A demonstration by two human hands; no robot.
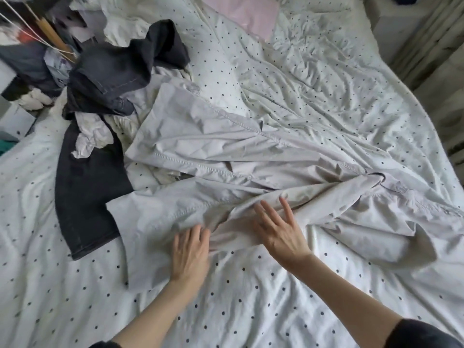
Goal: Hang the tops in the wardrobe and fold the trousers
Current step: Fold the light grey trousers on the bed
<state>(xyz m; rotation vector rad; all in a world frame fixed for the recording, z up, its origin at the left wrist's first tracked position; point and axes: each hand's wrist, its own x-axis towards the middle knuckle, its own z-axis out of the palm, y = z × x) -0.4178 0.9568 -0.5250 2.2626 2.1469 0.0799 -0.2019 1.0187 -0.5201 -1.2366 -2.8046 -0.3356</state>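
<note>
Pale grey trousers (200, 146) lie spread and creased across the bed, legs pointing left, waist at the right near a belt loop. My left hand (190, 252) rests flat on the near leg, fingers spread, slightly blurred. My right hand (278, 229) lies flat beside it on the same fabric, fingers apart. Neither hand grips the cloth. Dark denim trousers (88, 192) lie to the left, one leg running toward the bed's near edge, the upper part bunched at the back.
The white duvet with dark dots (251, 297) covers the bed. A crumpled white garment (93, 141) lies on the dark denim. A pink cloth (251, 13) sits at the far side. A pile of clothes and hangers (37, 54) is at the back left. Curtains (431, 46) hang right.
</note>
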